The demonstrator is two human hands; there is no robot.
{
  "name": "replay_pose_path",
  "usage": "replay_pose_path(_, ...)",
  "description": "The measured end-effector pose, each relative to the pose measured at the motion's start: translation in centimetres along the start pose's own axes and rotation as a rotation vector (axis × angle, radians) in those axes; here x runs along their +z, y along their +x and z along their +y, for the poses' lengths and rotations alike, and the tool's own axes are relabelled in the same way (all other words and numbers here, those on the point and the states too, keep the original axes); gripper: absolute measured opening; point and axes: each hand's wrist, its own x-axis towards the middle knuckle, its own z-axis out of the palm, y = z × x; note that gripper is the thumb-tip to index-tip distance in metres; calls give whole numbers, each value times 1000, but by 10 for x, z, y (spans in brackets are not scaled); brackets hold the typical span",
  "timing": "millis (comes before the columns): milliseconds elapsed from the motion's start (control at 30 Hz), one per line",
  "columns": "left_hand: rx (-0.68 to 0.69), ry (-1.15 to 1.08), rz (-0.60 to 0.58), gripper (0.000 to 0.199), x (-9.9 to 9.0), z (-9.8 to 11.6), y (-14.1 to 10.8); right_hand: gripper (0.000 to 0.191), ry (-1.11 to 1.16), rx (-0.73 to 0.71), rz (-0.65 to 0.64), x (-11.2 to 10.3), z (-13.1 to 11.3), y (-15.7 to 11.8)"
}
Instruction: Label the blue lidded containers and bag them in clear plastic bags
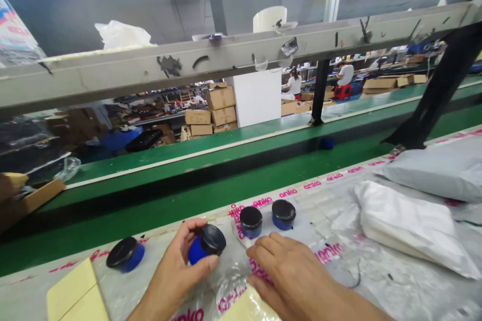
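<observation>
My left hand [176, 266] is wrapped round a small round blue jar with a glossy black lid [211, 239], thumb in front and fingers behind, the jar tilted. Beside it, my right hand [282, 266] has its fingers curled together over the plastic-covered bench; whatever they may pinch is hidden. Just beyond the right fingers stands a like blue-and-black jar [251, 221], with another jar [284, 214] to its right. A further jar [125, 254] lies tilted left of my left hand. Pale yellow card [246, 306] shows below the hands.
Folded yellow card [75, 293] lies at the left. White plastic packages [414, 230] occupy the right side. Behind the bench runs a green conveyor [181, 193], with a dark post [320, 93] and an overhead shelf rail [226, 55]. Two people sit far off.
</observation>
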Motion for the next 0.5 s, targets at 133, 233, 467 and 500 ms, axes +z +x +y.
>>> replay_pose_path(133, -43, 190, -70, 56, 3, 7, 8, 26, 107, 247, -129, 8, 2, -19)
replay_pose_path(233, -19, 238, -83, 56, 12, 9, 16, 25, 246, 353, -187, 16, -1, -23)
replay_pose_path(467, 82, 70, -200, 50, 29, -1, 42, 37, 730, 513, -121, 31, 12, -26)
replay_pose_path(500, 94, 71, -214, 49, 29, -4, 43, 33, 842, 518, -94, 31, 15, -27)
